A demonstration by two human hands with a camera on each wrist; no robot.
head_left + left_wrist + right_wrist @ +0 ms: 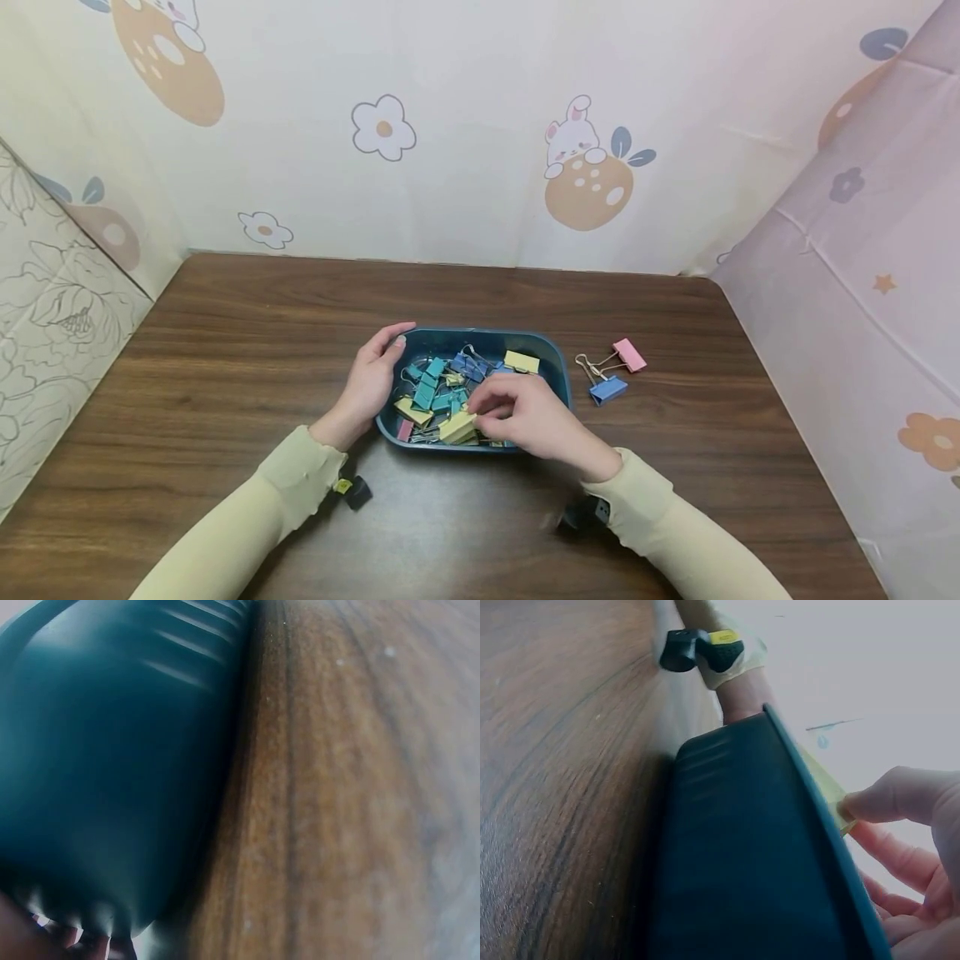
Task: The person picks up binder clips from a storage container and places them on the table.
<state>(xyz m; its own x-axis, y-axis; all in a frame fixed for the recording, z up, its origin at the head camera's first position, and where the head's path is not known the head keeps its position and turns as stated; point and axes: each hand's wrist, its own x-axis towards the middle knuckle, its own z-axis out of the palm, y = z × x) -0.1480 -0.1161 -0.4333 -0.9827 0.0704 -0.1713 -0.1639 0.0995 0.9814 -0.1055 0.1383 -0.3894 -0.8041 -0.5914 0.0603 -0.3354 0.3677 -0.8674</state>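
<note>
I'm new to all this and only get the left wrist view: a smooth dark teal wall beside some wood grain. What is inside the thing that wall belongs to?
Observer: It's an open bin with a jumble of binder clips in it: teal, blue, yellow and pink.
Visitor: Oh! And what is the other hand up to?
Observer: The right hand has a yellow binder clip in its grip, pinched between thumb and finger.
Visitor: Are all the clips in there, or are some outside?
Observer: A pink binder clip and a blue binder clip lie on the table, to the right of the bin.
</note>
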